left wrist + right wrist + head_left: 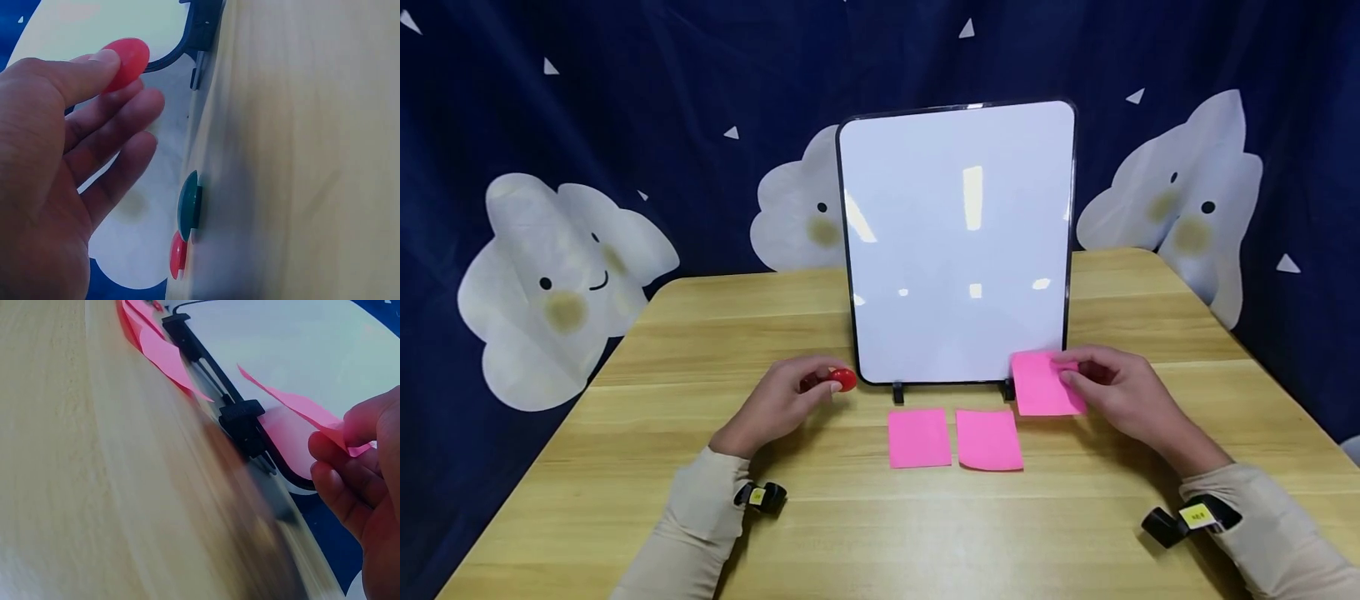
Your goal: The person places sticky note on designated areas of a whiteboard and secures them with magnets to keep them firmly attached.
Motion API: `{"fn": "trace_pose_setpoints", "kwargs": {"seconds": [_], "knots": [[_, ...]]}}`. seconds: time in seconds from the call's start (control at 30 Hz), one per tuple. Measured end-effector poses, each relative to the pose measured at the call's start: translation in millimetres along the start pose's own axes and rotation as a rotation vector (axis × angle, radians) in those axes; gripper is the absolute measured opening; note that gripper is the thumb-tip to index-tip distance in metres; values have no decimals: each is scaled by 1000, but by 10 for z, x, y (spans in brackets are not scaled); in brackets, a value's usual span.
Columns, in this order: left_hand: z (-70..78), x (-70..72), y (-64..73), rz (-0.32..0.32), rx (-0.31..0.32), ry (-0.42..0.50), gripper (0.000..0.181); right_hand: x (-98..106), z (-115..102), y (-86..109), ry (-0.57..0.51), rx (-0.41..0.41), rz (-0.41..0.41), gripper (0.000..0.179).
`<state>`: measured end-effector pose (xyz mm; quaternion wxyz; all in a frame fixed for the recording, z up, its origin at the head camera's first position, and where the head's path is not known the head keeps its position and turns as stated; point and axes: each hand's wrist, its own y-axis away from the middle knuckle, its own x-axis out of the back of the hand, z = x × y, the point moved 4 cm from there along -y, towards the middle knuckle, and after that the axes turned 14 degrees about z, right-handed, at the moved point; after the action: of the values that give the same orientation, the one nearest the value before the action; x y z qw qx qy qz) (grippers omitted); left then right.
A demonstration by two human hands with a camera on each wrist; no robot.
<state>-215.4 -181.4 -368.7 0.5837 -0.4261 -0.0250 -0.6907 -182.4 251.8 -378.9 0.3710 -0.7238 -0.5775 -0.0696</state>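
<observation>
Between thumb and fingers, my left hand [784, 398] pinches a red round magnet [843, 380], just left of the whiteboard's lower left corner. The left wrist view shows the same red magnet [128, 62] at the thumb tip. My right hand [1123, 390] pinches a pink sticky note [1041, 387] by its right edge, overlapping the lower right corner of the whiteboard [955, 242]. In the right wrist view this sticky note [300, 406] is held up off the table, slightly curled. Two more notes, a left one [919, 438] and a right one [989, 440], lie side by side before the board.
The whiteboard stands upright on black feet [898, 393] on the wooden table [850, 533]. A teal magnet [189, 206] and another red magnet [178, 255] rest on the table in the left wrist view. Behind hangs a dark blue curtain [700, 67] with cloud prints.
</observation>
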Motion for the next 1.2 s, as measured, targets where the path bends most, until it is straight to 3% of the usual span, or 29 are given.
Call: {"fn": "trace_pose_setpoints", "kwargs": {"seconds": [0.23, 0.5, 0.83, 1.2], "knots": [[-16, -11, -1, 33, -18, 21, 22, -16, 12, 8, -2, -23, 17, 21], [21, -62, -12, 27, 2, 55, 23, -11, 13, 15, -15, -8, 40, 21], [-2, -92, -10, 43, 149, 191, 21, -13, -17, 3, -2, -12, 44, 24], [1, -140, -13, 25, 168, 232, 19, 50, -73, -79, -11, 20, 81, 21]]}}
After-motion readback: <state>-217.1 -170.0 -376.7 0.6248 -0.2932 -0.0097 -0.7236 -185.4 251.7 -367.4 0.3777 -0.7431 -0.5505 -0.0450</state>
